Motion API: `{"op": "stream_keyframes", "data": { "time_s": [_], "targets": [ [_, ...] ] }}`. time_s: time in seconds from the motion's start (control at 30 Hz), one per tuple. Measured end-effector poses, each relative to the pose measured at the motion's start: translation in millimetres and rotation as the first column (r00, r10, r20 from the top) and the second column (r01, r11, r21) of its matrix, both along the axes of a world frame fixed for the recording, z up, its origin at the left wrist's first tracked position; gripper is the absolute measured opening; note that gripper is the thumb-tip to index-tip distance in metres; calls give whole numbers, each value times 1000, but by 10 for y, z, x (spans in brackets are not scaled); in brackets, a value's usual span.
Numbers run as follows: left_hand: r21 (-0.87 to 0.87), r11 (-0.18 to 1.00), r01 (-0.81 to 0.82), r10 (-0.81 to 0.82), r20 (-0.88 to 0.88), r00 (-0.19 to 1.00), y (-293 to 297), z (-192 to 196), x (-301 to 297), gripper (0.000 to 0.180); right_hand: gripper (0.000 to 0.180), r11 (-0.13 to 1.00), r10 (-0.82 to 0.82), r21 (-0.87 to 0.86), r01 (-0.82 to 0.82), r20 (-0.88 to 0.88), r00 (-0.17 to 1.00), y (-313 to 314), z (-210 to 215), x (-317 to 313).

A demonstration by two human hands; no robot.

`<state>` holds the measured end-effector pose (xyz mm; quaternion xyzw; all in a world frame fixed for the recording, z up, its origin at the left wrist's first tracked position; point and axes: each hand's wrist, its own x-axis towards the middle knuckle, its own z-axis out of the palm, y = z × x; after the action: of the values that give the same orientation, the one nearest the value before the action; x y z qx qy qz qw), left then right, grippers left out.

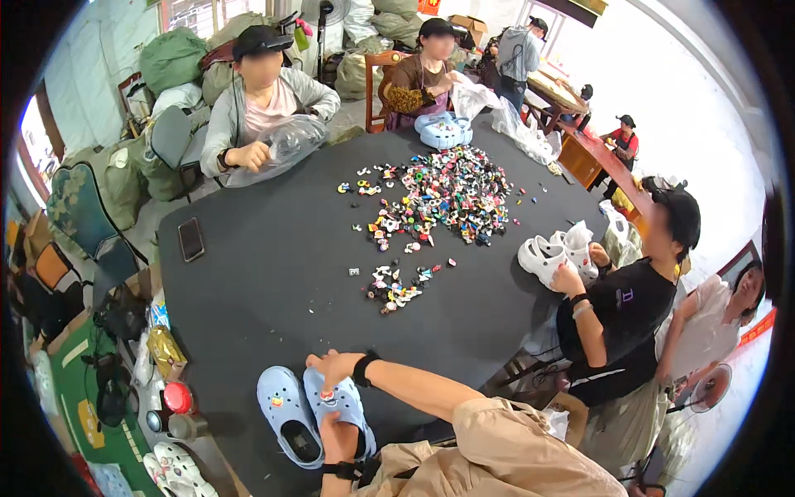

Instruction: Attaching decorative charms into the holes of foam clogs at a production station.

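Note:
A light blue clog [358, 414] lies at the front edge of the dark table, between my two hands. My left hand [335, 437] reaches into its foot opening, closed on the upper, with the fingers partly hidden inside. From the right, my right hand [335, 367] bends over the toe, its fingers closed against the clog beside a small colourful charm [329, 398]. Just left of it rests the matching blue clog [286, 410], which carries a small yellow and red charm [276, 402].
Loose charms form a small pile [393, 290] and a large heap [455, 195]. A phone [191, 239] lies at the left edge. Across the table, people handle plastic bags [290, 141], near another blue pair [443, 131]. At right, a person holds white clogs [542, 261]. A red-lidded jar [178, 398] stands at lower left.

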<state>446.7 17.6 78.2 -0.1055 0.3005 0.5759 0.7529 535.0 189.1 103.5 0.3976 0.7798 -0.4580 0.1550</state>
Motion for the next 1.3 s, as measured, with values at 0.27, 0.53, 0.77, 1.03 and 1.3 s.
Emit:
{"op": "stream_keyframes", "data": {
  "time_s": [0.27,0.53,0.77,1.03,1.3],
  "targets": [
    [-50,998,-27,22,-88,996,39,124,27,34,84,999,1,34,-4,95,995,-63,90,-23],
    [-38,999,-4,4,0,1000,92,277,34,34,71,949,-250,82,305,-393,885,-411,-87,435],
    [-34,997,72,-74,-40,996,-193,324,-100,42,18,432,-623,148,889,-664,413,-196,-201,1397],
    [3,963,268,-242,-420,875,-614,886,-278,51,22,249,-559,619,745,-536,633,394,-314,2156],
    [-17,1000,-26,12,-548,836,-750,784,-817,46,12,323,-741,113,940,-587,325,411,-538,2156]
  ]
}}
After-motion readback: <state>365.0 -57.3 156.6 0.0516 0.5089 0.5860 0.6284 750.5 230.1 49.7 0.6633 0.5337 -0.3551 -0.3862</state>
